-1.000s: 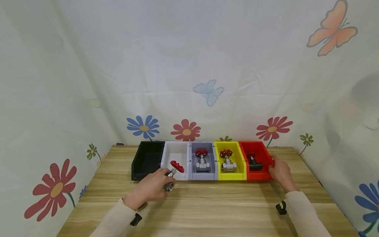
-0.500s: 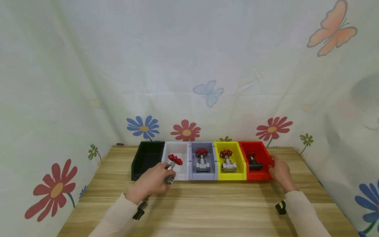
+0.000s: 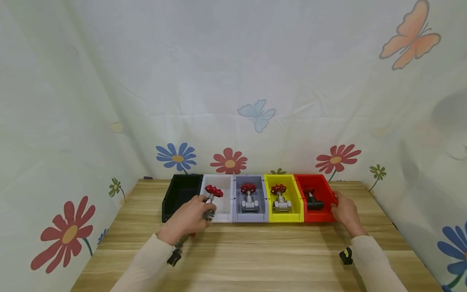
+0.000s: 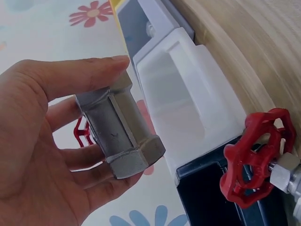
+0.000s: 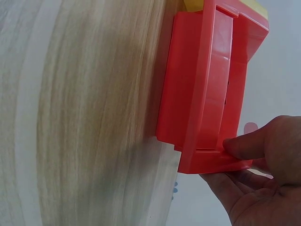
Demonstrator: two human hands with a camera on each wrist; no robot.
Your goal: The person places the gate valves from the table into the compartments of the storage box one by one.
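From my seat, the table (image 3: 255, 259) spreads below both hands, with five bins along its far part. The relation I'd steer by is the white bin (image 3: 224, 209): it sits just ahead and to the right of the left hand (image 3: 187, 219), which is far nearer to it than the right hand (image 3: 344, 209). The black bin (image 3: 184, 190) lies ahead-left of that grip; the grey bin (image 3: 251, 217) and yellow bin (image 3: 286, 217), farther right, each bear a valve of their own.

The right hand pinches the end wall of the red bin (image 3: 321, 217), thumb inside, fingers outside (a steadying hold, I'd judge).

The left hand grasps the steel valve (image 4: 120, 129), thumb across its body and fingers curled behind, spread about as wide as the body is thick. Its stem points away from the person, leaning slightly right, so the red wheel (image 3: 214, 191) is beyond the fingers, over the white bin as I see it; one pipe end faces back. I see no contact with that bin. Close by the left wrist shows another red wheel (image 4: 258, 160), its support unclear to me.
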